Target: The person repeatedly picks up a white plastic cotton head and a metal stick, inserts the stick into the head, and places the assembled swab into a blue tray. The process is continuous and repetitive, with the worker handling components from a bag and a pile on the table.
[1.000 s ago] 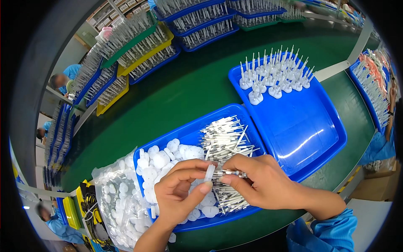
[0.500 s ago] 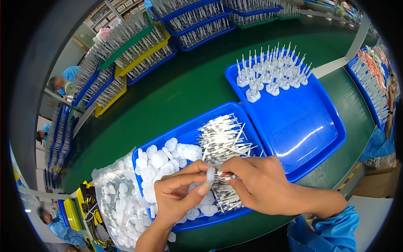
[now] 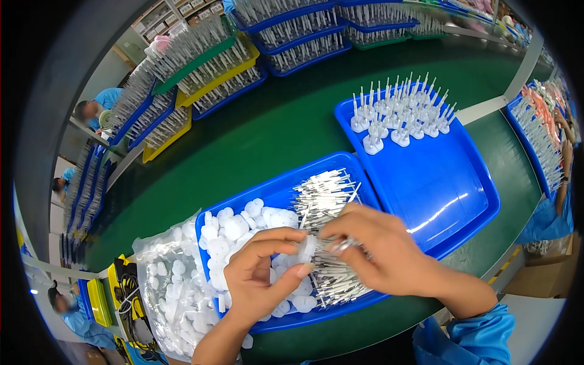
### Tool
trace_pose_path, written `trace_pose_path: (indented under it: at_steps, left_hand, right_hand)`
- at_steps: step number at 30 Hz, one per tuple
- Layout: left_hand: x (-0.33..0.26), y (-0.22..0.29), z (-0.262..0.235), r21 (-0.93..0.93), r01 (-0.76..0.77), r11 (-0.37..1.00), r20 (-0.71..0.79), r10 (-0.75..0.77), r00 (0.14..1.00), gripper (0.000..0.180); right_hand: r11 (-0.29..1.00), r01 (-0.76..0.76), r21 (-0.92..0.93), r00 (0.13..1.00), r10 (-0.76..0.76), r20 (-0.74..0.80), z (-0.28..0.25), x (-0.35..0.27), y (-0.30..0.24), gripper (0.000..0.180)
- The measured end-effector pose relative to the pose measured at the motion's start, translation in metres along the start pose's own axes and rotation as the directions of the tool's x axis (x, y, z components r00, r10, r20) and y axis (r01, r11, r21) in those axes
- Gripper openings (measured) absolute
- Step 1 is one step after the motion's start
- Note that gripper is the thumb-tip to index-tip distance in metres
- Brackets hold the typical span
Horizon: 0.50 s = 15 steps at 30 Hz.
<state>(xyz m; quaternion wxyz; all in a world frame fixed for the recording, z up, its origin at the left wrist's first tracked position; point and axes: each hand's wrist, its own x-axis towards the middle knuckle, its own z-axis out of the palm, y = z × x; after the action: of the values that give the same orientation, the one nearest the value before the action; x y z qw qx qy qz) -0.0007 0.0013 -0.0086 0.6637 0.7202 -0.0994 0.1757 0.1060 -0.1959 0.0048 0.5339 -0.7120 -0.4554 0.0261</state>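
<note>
Left hand is reaching in from the lower edge, fingers pinching a small white cap. Right hand is meeting it from the right, fingers closed on what looks like a thin metal pin, tip at the cap. Both are hovering over the near blue tray, which is holding loose white caps and a pile of pins. The far blue tray on the green worktop is carrying upright assembled pieces.
</note>
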Motion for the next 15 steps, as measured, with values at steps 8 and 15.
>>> trace_pose_path:
  at_steps: [8,15]
  left_hand:
    - [0.009,0.011,0.005,0.311,-0.099,0.945,0.057,0.085,0.995,0.038]
    - [0.006,0.012,0.002,0.561,-0.36,0.746,0.177,0.316,0.932,0.034]
  right_hand:
    - [0.995,-0.103,-0.001,0.994,0.103,0.022,0.005,-0.008,-0.004,0.02]
    - [0.997,-0.071,0.038,0.997,0.071,0.0,0.012,-0.011,-0.005,0.021]
